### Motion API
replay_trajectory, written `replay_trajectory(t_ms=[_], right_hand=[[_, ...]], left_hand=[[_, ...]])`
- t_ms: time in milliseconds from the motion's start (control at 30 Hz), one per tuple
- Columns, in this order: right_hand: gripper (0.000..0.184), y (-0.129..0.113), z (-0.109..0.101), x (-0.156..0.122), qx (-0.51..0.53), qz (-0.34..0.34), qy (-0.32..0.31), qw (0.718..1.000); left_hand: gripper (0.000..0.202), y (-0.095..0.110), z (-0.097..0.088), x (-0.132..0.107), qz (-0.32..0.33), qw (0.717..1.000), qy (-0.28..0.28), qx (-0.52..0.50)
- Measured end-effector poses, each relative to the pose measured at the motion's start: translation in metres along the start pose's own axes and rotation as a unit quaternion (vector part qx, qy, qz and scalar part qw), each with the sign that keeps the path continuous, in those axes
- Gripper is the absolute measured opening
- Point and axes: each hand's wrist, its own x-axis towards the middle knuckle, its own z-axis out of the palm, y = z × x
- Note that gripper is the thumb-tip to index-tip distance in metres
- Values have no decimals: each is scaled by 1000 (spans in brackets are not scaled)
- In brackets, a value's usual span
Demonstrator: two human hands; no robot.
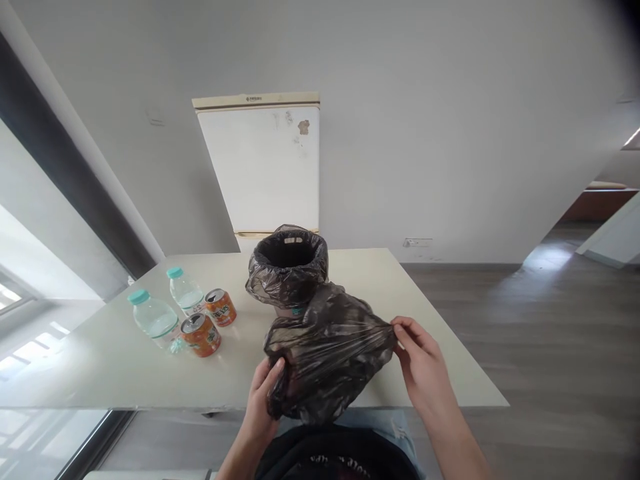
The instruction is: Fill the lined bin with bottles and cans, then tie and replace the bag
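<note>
A black plastic garbage bag (330,353) is stretched between my two hands over the near part of the table. My left hand (263,393) grips its left side, thumb on top and the other fingers partly hidden behind the plastic. At the right, my right hand (417,357) pinches a gathered corner of the bag and pulls it taut. Just beyond stands a trash bin lined with another black bag (287,277), its mouth facing up and the liner folded over the rim. The held bag overlaps the bin's lower front.
Left on the pale table (115,373) stand two clear bottles with teal caps, one nearer (155,320) and one farther (185,291), beside two orange cans (200,335). A white refrigerator (275,167) stands behind the table, against the wall.
</note>
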Motion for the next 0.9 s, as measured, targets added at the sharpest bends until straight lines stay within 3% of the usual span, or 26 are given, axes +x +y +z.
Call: replay_trajectory(t_ms=[67, 133, 233, 333, 400, 500, 533, 600, 733, 833, 900], right_hand=[[24, -2, -9, 2, 13, -40, 55, 998], [21, -3, -21, 5, -7, -69, 65, 996], [25, -6, -41, 12, -115, -25, -4, 993], [49, -6, -48, 15, -248, 51, -49, 966], [59, -4, -43, 13, -285, 63, -109, 950], [42, -2, -32, 10, -287, 44, -225, 930], [40, -2, -30, 10, -290, 24, -226, 930], [38, -4, -31, 10, -302, -34, -167, 938], [32, -12, -47, 13, -293, -107, -73, 947], [27, -18, -58, 8, -250, -121, -79, 957], [32, -21, -60, -1, -209, -127, -123, 962]], left_hand=[[49, 4, -5, 5, 2, 1000, -2, 10], [39, 7, -11, 9, 28, 997, -42, 52], [29, 7, -22, 14, 83, 975, -120, 165], [24, -3, -30, 13, 110, 953, -117, 258], [27, -11, -31, 10, 111, 939, -130, 298], [27, -16, -28, 7, 112, 926, -171, 317], [24, -15, -27, 7, 115, 924, -180, 316], [17, -7, -25, 9, 120, 921, -197, 314], [18, 11, -16, 14, 122, 903, -246, 331], [19, 15, -1, 12, 160, 890, -223, 363], [18, 12, 13, 7, 192, 878, -219, 380]])
